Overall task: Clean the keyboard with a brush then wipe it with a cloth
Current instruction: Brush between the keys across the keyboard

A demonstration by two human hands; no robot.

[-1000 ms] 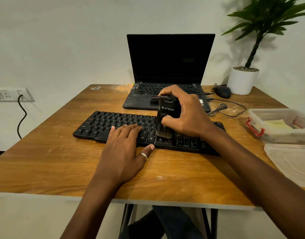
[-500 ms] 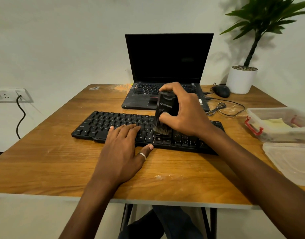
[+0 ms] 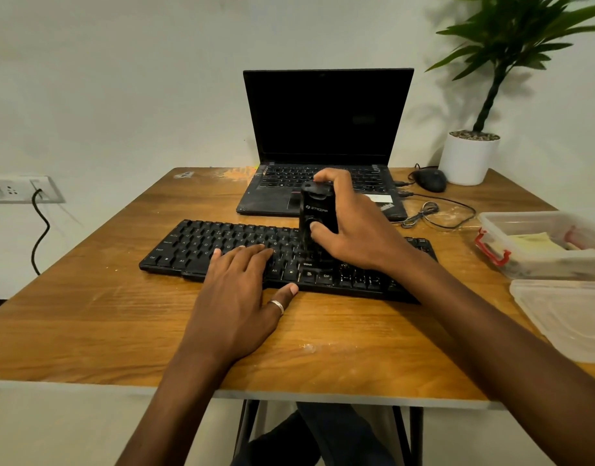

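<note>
Brushing is underway: right hand grips brush on keyboard, left hand flat (steadying); wiping remains.

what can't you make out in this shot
Head view:
The brush bristles: blurred, dark against the keyboard; contact unclear.
Keys beneath the left hand and right hand: covered.
The container contents: cloudy wall, cut off by right edge.

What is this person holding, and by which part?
The right hand grips the brush round its upright body; the left hand holds nothing, resting flat on the keyboard.
</note>
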